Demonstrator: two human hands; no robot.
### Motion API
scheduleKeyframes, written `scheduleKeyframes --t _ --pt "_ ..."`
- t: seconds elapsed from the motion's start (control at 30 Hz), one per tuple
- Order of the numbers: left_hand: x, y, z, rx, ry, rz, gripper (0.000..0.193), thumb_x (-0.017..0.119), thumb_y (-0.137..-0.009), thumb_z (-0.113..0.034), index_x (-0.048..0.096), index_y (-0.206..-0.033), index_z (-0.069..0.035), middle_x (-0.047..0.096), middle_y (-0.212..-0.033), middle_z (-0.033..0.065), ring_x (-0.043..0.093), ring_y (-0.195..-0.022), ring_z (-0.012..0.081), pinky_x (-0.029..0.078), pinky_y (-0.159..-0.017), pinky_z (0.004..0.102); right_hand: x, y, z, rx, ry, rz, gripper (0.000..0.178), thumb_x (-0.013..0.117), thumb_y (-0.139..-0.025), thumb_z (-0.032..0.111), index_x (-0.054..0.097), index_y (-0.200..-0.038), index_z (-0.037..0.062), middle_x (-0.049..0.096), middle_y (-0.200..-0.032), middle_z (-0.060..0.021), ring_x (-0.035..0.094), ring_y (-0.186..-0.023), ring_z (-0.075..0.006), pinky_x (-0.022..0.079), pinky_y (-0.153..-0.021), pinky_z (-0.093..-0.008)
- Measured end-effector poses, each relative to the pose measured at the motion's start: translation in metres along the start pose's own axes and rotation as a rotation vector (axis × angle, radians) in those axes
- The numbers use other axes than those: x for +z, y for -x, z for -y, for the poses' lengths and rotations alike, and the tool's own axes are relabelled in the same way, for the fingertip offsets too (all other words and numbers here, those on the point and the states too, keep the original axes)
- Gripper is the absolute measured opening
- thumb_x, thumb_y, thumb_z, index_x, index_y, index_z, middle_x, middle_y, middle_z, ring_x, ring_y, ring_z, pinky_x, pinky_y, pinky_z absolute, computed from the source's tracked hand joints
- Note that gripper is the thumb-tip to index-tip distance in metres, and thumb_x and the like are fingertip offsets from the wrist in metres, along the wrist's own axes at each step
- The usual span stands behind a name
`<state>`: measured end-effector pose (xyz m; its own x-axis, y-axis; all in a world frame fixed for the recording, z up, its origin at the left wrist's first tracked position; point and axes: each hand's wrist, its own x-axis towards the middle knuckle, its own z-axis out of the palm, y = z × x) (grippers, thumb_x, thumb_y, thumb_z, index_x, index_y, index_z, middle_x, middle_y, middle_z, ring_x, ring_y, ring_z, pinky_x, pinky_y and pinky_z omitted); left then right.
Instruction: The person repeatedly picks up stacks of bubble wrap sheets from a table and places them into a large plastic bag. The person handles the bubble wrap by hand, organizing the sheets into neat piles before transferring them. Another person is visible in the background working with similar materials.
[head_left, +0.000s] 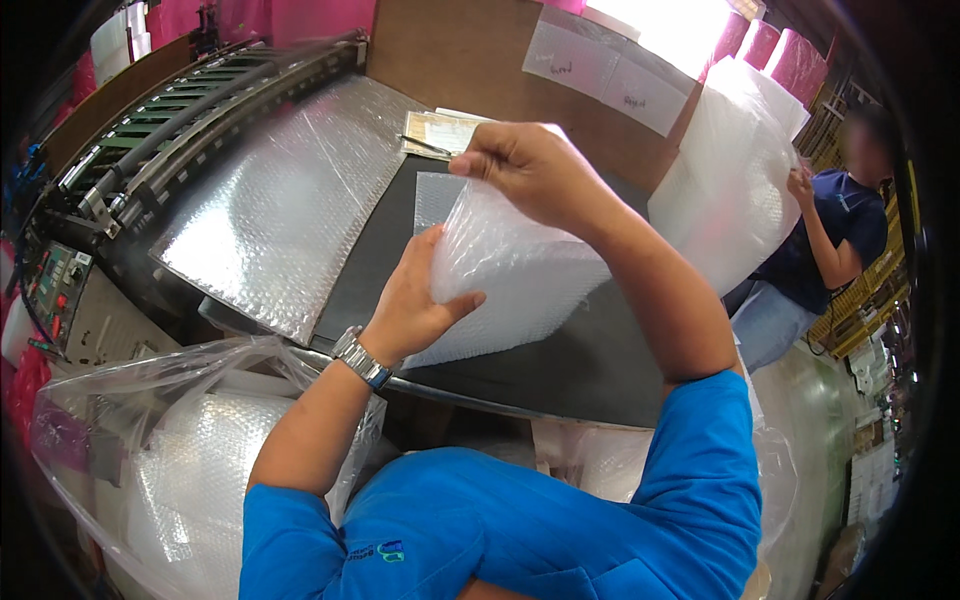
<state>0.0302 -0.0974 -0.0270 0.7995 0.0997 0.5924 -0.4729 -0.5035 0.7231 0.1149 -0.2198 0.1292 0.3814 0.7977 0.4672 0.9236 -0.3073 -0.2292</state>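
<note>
A clear bubble wrap sheet or bag [510,285] is partly lifted over the dark work table [610,360]. My right hand [515,165] is closed in a pinch on its upper edge, raising it. Lower on its left side, my left hand [410,300] rests against the wrap, thumb spread away from the fingers; a metal watch is on that wrist. Whether the wrap is one layer or a pouch I cannot tell. Left of my hands lies a flat stack of bubble wrap [290,190].
A roller machine [200,120] stands at the far left. Papers and a pen [427,146] lie by a brown board [450,50]. Plastic-bagged bubble wrap [210,470] sits at the near left. At right, another person [835,220] handles a large bubble wrap bundle [725,180].
</note>
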Motion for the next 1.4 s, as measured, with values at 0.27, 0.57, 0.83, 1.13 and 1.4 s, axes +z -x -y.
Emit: scheduleKeyframes --t 0.27,0.57,0.83,1.13,1.4 --pt "0.008 0.006 0.019 0.014 0.000 -0.028 0.077 0.073 -0.069 -0.025 0.028 -0.124 0.002 0.047 -0.113 0.0165 0.048 -0.105 0.0218 0.039 -0.089 0.0332 -0.029 -0.001 -0.029 0.082 -0.401 -0.084 0.023 0.059 -0.082 0.020 0.062 -0.092 -0.0006 0.063 -0.079 -0.0079 0.057 -0.067 -0.0131 0.047 -0.065 -0.0253" --pt "0.006 0.003 0.012 0.001 -0.026 -0.031 0.076 0.074 -0.069 -0.022 0.028 -0.124 0.001 0.047 -0.114 0.0157 0.048 -0.106 0.0219 0.039 -0.089 0.0335 0.003 -0.002 -0.020 -0.021 -0.209 0.006 0.025 0.057 -0.083 0.026 0.061 -0.085 0.0014 0.059 -0.073 -0.0093 0.056 -0.068 -0.0181 0.044 -0.064 -0.0314" --pt "0.002 0.009 0.016 -0.071 0.142 -0.079 0.074 0.073 -0.068 -0.019 0.029 -0.124 0.001 0.046 -0.114 0.0167 0.048 -0.106 0.0231 0.039 -0.089 0.0342 -0.028 0.002 -0.058 0.160 -0.446 -0.071 0.031 0.058 -0.083 0.033 0.058 -0.085 0.0015 0.058 -0.072 -0.0089 0.056 -0.070 -0.0177 0.044 -0.069 -0.0302" --pt "0.001 0.013 0.015 -0.133 0.190 -0.112 0.064 0.070 -0.072 -0.017 0.031 -0.120 0.000 0.048 -0.112 0.0174 0.050 -0.102 0.0234 0.041 -0.086 0.0338 0.001 0.013 -0.065 0.246 -0.884 -0.258 0.022 0.054 -0.087 0.023 0.054 -0.080 0.0029 0.052 -0.067 -0.0039 0.053 -0.063 -0.0104 0.044 -0.061 -0.0241" --pt "-0.054 -0.002 0.034 -0.460 1.189 -0.600 0.046 0.047 -0.088 -0.019 0.030 -0.125 0.001 0.043 -0.120 0.0213 0.046 -0.108 0.0297 0.039 -0.093 0.0421 0.019 0.067 -0.083 0.078 -0.839 -0.288 0.026 0.055 -0.086 0.028 0.052 -0.076 0.0044 0.051 -0.068 -0.0017 0.051 -0.066 -0.0096 0.042 -0.065 -0.0249"
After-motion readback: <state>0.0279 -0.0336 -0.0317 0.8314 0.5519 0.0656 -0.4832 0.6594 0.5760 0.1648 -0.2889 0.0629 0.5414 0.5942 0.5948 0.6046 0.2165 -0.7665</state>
